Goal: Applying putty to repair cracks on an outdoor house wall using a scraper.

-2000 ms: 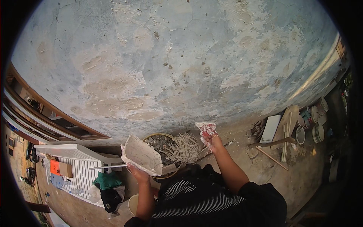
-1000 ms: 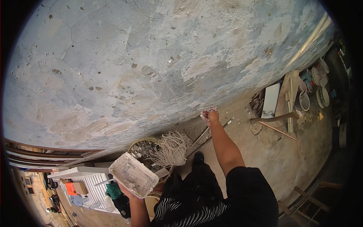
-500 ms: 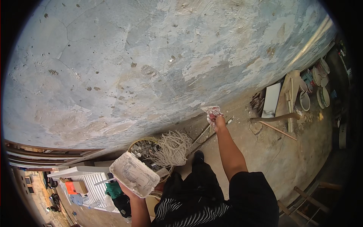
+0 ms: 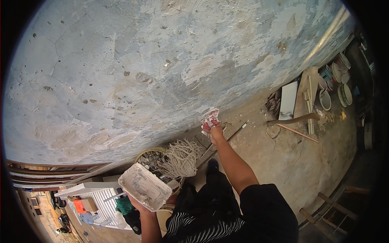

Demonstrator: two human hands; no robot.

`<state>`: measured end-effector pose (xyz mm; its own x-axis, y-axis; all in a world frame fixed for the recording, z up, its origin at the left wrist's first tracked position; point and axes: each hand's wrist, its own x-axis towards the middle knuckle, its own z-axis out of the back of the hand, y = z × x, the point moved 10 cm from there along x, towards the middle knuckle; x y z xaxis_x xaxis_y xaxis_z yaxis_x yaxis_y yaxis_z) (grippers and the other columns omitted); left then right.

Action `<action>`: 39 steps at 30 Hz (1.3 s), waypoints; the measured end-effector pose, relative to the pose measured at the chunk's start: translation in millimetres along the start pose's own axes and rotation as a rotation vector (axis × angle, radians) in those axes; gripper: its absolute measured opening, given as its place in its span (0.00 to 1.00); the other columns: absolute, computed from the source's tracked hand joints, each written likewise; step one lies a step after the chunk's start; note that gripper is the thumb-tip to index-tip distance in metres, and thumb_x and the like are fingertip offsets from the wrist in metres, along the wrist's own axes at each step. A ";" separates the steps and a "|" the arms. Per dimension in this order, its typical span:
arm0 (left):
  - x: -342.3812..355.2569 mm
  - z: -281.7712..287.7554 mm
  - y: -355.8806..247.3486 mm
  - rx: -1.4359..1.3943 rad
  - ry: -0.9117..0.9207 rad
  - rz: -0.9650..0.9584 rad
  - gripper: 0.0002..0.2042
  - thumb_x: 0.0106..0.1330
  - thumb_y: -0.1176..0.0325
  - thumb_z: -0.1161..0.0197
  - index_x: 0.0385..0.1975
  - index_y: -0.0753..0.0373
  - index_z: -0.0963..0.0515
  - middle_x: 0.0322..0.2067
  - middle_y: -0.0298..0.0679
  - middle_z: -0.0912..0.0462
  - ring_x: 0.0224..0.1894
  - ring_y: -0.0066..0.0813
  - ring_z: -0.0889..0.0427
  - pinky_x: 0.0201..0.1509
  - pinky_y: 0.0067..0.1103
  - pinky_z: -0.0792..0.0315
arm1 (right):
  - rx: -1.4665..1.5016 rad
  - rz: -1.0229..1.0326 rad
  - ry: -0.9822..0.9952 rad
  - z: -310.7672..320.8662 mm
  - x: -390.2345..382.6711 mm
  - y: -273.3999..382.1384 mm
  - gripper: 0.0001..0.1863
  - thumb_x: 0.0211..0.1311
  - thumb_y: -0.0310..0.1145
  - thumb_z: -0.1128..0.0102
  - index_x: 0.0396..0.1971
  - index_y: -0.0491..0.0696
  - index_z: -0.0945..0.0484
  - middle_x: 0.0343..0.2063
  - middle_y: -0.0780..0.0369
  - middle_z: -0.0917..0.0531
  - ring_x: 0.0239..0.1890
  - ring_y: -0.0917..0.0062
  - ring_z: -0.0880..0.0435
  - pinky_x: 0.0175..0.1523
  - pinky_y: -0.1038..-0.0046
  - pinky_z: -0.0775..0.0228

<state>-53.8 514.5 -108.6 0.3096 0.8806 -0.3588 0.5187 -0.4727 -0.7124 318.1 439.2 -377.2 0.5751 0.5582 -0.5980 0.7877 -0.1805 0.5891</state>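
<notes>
My right hand (image 4: 212, 131) is closed on a red, putty-smeared scraper (image 4: 211, 118), held at the low part of the patched pale blue wall (image 4: 182, 52); whether its edge touches the wall I cannot tell. My left hand (image 4: 137, 203) grips a rectangular tray (image 4: 145, 186) coated with white paste from underneath, at lower middle left; the tray mostly hides the fingers. Below the wall, behind the tray, a round container (image 4: 154, 158) holds rubble, with a heap of pale rope (image 4: 182, 160) on it.
A white slatted panel (image 4: 107, 201) with bags and boxes lies at lower left. At right, boards (image 4: 288, 105), poles, a curved branch (image 4: 293, 120) and several buckets (image 4: 344, 95) stand along the wall. A wooden ladder (image 4: 330, 218) is at lower right. Loose rods lie on the floor.
Over two seconds the view has turned along the wall. In the last half second my right hand has moved left and up with the scraper, showing more of its red. My left hand still holds the tray.
</notes>
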 end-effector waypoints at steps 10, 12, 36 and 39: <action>-0.9 -19.7 -1.5 0.034 0.070 -0.036 0.26 0.67 0.47 0.61 0.58 0.56 0.38 0.54 0.40 0.31 0.53 0.41 0.29 0.56 0.37 0.32 | -0.007 -0.130 -0.263 59.6 -9.7 -33.8 0.10 0.63 0.32 0.54 0.42 0.54 0.27 0.31 0.66 0.20 0.26 0.75 0.20 0.29 0.67 0.23; -6.1 -20.5 -8.6 0.049 0.060 -0.052 0.26 0.67 0.47 0.61 0.58 0.56 0.38 0.53 0.40 0.31 0.53 0.40 0.29 0.55 0.37 0.32 | 0.014 -0.080 -0.270 52.5 2.4 -12.8 0.10 0.63 0.32 0.54 0.42 0.54 0.27 0.31 0.66 0.20 0.26 0.76 0.21 0.28 0.69 0.24; 6.5 -14.2 -0.5 0.008 0.076 -0.033 0.27 0.66 0.45 0.62 0.58 0.57 0.39 0.55 0.40 0.32 0.54 0.42 0.30 0.57 0.36 0.34 | -0.318 0.386 -0.263 46.1 2.5 97.6 0.11 0.60 0.25 0.53 0.42 0.47 0.27 0.34 0.62 0.21 0.32 0.74 0.20 0.29 0.72 0.23; 0.1 -18.5 -15.4 0.029 0.092 -0.094 0.27 0.66 0.46 0.60 0.58 0.57 0.38 0.54 0.41 0.31 0.53 0.43 0.29 0.56 0.38 0.32 | -0.255 0.427 -0.042 14.6 -70.5 84.0 0.14 0.60 0.21 0.54 0.45 0.46 0.28 0.38 0.62 0.21 0.35 0.75 0.20 0.30 0.73 0.23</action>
<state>-46.9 521.2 -86.5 0.3332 0.9135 -0.2333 0.5265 -0.3855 -0.7577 347.0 372.9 -293.4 0.8470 0.4437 -0.2929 0.4041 -0.1792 0.8970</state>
